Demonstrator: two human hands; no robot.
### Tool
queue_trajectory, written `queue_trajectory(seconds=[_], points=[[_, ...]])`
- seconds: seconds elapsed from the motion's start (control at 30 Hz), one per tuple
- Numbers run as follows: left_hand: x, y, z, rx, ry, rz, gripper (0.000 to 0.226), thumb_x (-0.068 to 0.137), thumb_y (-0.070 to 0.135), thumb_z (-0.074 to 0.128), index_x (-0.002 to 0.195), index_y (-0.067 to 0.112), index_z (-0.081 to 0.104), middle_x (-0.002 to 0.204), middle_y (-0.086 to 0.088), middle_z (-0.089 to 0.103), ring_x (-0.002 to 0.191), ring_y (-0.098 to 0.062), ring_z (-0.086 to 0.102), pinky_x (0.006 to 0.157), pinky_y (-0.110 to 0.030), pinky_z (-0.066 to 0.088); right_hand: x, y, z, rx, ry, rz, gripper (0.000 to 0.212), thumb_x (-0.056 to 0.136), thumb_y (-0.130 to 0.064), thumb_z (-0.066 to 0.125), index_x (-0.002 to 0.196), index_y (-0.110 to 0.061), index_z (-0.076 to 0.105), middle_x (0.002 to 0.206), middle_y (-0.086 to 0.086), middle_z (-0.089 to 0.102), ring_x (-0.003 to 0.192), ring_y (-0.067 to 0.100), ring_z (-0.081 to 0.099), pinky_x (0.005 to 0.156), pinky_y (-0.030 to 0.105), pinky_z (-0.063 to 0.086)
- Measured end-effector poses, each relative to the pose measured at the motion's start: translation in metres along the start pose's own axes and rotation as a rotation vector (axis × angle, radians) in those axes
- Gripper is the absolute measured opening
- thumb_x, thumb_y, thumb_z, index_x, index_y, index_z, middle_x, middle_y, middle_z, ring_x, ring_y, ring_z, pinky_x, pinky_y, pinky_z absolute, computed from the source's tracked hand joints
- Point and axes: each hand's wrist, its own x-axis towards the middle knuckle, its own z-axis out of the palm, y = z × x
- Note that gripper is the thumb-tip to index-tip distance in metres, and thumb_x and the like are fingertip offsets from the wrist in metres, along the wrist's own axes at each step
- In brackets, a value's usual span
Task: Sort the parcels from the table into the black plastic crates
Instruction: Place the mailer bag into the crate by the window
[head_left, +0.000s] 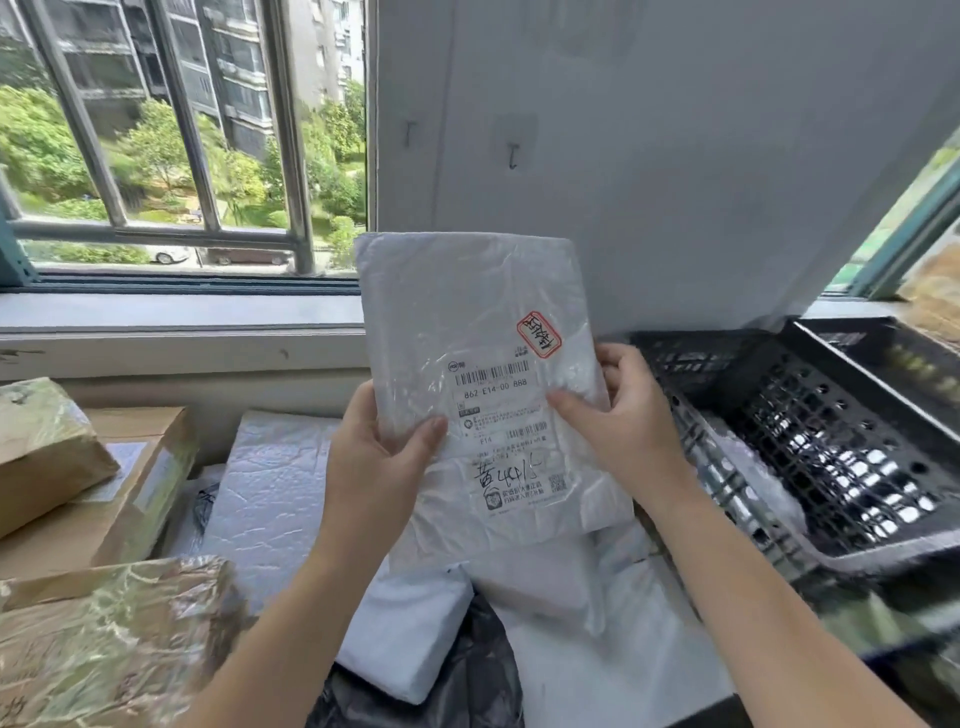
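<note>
At the right, black plastic crates (862, 358), mesh-walled, side by side below the window. At the left, brown cardboard boxes (104, 493) wrapped in clear tape, stacked and overlapping. Between them, a heap of white plastic parcels (270, 493) with a black bag (467, 670) showing among them. Above that heap, one white parcel (467, 312), upright, face toward the camera, lower edge hanging in front of the pile, just left of the nearest crate and not over it. Grasped on both sides: left hand (379, 457) clamping the lower left edge, thumb flat on the front, fingers behind; right hand (618, 415) pinching the right edge a little higher, thumb on the front at the label's side, fingers curled round the back. On the front, under wrinkled film, a white shipping label (498, 415): barcode, then "862 E14-00 888", a smaller barcode with "E14" beside it, fine print too small to read, a QR code at lower right. Black marker handwriting (506, 470) across the lower part, not legible. At the label's upper right, a red-bordered sticker (539, 334), tilted, with handwritten characters.
</note>
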Motion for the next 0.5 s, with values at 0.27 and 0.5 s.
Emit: queue_trajectory(seconds=[0.27,0.5], points=[[-0.034,0.010,0.127,0.073,-0.084,0.075,0.027,0.086,0.000,0.072,0.098,0.019,0.058,0.094,-0.003,0.075,0.088,-0.021,0.073,0.079,-0.040,0.060,-0.016,0.030,-0.130,-0.012,0.128,-0.028,0.031,0.082,-0.031,0.078,0.098,-0.037,0.052,0.097,-0.009,0.070,0.086,0.004,0.070,0.073,0.033,0.061],[-0.084,0.012,0.283,0.162,-0.111,0.142,0.030,0.085,0.006,0.075,0.097,0.028,0.059,0.093,0.000,0.075,0.084,-0.018,0.074,0.077,-0.049,0.060,-0.029,0.078,-0.290,0.014,0.170,-0.004,0.027,0.085,-0.031,0.076,0.097,-0.034,0.051,0.091,-0.014,0.067,0.078,-0.006,0.067,0.056,0.012,0.052]])
